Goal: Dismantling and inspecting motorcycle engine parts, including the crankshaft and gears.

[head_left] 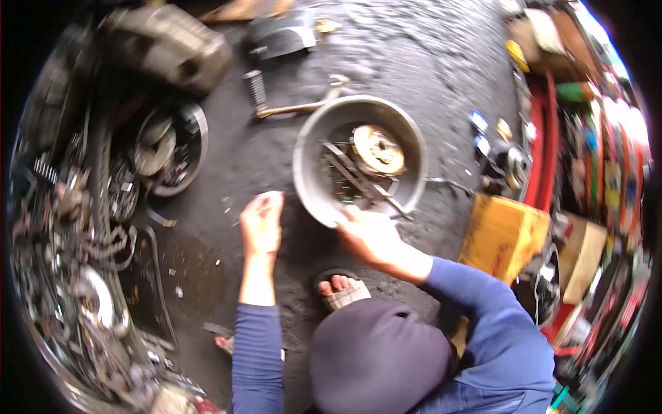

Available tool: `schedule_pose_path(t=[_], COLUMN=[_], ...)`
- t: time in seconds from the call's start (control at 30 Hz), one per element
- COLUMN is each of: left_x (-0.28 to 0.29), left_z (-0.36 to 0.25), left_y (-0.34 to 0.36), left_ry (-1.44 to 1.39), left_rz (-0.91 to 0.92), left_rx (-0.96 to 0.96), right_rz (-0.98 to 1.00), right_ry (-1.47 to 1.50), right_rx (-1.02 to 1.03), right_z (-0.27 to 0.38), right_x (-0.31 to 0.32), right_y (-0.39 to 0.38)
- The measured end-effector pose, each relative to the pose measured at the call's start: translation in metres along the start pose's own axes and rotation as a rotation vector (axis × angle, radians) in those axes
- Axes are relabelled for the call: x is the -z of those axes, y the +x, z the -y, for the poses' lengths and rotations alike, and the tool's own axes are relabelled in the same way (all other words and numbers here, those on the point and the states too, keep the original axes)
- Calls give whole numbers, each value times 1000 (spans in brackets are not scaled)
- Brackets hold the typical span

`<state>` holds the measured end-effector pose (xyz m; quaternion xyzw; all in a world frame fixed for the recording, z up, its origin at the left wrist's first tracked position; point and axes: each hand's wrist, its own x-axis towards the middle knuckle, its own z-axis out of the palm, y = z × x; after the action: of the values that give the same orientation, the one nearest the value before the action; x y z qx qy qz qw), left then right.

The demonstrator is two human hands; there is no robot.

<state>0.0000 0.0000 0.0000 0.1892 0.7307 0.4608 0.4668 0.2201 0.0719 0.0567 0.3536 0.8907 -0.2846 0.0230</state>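
A round metal basin holds oily water, a pale disc-shaped part and long metal bars, one reaching over its lower-right rim. My right hand grips the near rim. My left hand is just left of the basin, apart from it, fingers curled; whatever they hold is unclear. Beyond the basin lie a long rod and a coil spring. A sandalled foot is below the basin, beside a dark rounded fabric shape.
A second pan with parts and piled metal parts line the left. A large casing and dark cover are at the back. A yellow container, red metal piece and assorted boxes crowd the right.
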Motion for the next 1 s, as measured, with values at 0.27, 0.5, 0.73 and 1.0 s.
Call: schedule_pose_path(t=[0.27,0.5,0.73,1.0], left_x=[-21,-151,-325,-510], left_z=[-63,-202,-232,-221], left_y=[72,66,-54,-193], left_ry=[231,410,538,929], left_rz=[170,506,982,1445], left_rx=[-344,-509,-438,-766], right_rz=[-356,-261,-685,-1155], right_ry=[113,228,380,765], right_rx=[2,-61,-332,-576], right_z=[7,-45,-97,-147], right_x=[5,82,129,110], right_y=[-9,-129,-266,-302])
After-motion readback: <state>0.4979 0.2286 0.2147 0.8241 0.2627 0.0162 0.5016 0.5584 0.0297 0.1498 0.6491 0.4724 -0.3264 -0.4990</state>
